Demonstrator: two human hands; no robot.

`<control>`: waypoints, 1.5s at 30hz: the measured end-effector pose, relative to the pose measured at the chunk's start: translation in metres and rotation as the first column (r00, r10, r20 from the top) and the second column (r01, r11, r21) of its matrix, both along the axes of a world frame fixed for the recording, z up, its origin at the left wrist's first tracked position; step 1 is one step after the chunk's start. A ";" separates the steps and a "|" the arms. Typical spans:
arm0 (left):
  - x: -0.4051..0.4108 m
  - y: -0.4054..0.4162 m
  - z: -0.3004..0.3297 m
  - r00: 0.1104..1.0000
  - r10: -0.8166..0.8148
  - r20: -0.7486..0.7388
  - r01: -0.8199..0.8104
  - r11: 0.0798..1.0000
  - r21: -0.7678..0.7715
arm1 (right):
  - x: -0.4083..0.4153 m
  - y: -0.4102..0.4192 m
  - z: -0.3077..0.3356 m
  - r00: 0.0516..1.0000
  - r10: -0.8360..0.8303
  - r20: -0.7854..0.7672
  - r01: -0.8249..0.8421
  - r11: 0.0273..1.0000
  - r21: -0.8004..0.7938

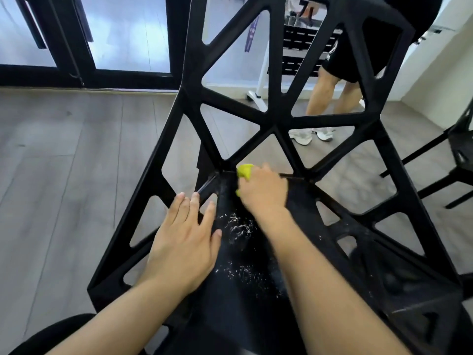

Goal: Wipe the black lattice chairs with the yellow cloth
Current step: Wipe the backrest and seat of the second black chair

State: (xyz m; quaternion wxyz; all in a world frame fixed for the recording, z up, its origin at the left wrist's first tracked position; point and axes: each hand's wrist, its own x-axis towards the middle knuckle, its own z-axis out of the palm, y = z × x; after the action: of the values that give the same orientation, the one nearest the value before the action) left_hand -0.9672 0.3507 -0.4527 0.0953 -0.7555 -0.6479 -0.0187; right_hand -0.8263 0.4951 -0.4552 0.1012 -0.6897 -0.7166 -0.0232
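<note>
So we had the yellow cloth (245,171) balled up in our right hand (261,190), grip curled tight round it, right at the far seam where the black lattice chair (276,116) seat meets its back. White crumbs (239,228) lay nearer us, just behind that grip. Our left hand (184,242) rested flat, fingers straight, on the seat's left side.

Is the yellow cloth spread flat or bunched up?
Bunched: the right hand grips the yellow cloth; only small crumpled bits show.

Bright, even daylight from the glazed doors (122,34) at upper left, soft shadows on the grey floor (64,155), wide-angle bending at the edges, slight motion blur on the hands, washed-out glass.
</note>
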 end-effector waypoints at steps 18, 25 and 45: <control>-0.005 0.004 0.010 1.000 0.020 0.023 -0.019 0.999 -0.045 | 0.096 0.041 0.030 0.931 -0.222 0.289 0.258 0.962 -0.093; -0.009 0.011 0.008 0.998 -0.008 0.055 0.009 1.000 -0.018 | -0.035 0.021 0.001 0.979 0.181 0.098 -0.186 0.981 0.055; -0.039 0.036 0.011 0.993 -0.087 0.080 0.087 0.996 0.003 | 0.086 0.025 -0.022 0.946 0.097 -0.311 -0.069 0.993 0.099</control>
State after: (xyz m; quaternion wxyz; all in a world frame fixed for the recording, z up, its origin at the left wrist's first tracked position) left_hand -1.0062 0.3871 -0.4417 0.0682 -0.7818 -0.6175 -0.0529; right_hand -0.7403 0.5197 -0.4773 0.2448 -0.6489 -0.7179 0.0603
